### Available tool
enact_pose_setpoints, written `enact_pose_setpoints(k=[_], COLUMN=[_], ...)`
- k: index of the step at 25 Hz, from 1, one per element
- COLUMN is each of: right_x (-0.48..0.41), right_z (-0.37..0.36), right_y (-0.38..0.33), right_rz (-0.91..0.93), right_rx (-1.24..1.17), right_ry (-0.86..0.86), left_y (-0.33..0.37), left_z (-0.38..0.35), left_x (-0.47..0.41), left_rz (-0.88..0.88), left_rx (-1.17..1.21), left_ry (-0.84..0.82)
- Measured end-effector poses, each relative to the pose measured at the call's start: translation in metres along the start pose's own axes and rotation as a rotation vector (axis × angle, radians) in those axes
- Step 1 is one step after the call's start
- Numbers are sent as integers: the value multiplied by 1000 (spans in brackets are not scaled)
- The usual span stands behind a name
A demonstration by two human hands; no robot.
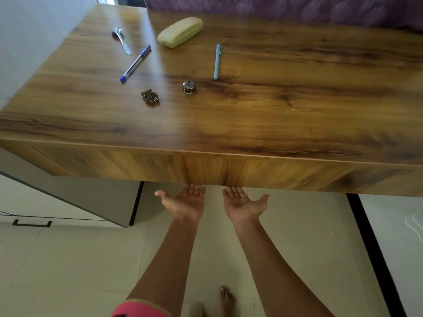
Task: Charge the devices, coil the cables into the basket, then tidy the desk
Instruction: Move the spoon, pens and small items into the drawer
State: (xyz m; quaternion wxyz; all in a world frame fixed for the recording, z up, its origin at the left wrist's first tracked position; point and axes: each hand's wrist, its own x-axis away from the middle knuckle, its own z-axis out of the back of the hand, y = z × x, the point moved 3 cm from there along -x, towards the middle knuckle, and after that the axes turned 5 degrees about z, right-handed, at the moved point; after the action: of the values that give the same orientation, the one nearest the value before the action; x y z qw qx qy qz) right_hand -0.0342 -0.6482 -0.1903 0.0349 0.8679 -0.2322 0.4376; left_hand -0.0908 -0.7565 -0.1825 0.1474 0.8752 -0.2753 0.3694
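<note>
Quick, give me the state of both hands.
Left hand: open, palm up, holding nothing.
Right hand: open, palm up, holding nothing.

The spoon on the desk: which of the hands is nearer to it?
Left. The left hand, at the front edge of the desk, lies nearer the spoon; the right hand sits further right.

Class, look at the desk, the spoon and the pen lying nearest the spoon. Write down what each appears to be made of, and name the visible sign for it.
The desk looks like wood or wood-look laminate with a glossy finish: dark grain streaks and glare. The spoon looks like polished metal: silvery with bright reflections. The pen is probably plastic: see-through barrel, blue cap and end plug.
</note>
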Motion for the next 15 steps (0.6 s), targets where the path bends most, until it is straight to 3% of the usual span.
enact_pose_setpoints(k=[9, 15], right_x=[-3, 27], right_z=[6, 58], right_y=[-1, 8], right_rz=[5, 56], right_rx=[24, 87], right_ry=[3, 95], left_y=[1, -9], left_z=[7, 72], left_x=[0, 36], left_rz=[-9, -29], left_rx=[-14, -83], left_ry=[-8, 98])
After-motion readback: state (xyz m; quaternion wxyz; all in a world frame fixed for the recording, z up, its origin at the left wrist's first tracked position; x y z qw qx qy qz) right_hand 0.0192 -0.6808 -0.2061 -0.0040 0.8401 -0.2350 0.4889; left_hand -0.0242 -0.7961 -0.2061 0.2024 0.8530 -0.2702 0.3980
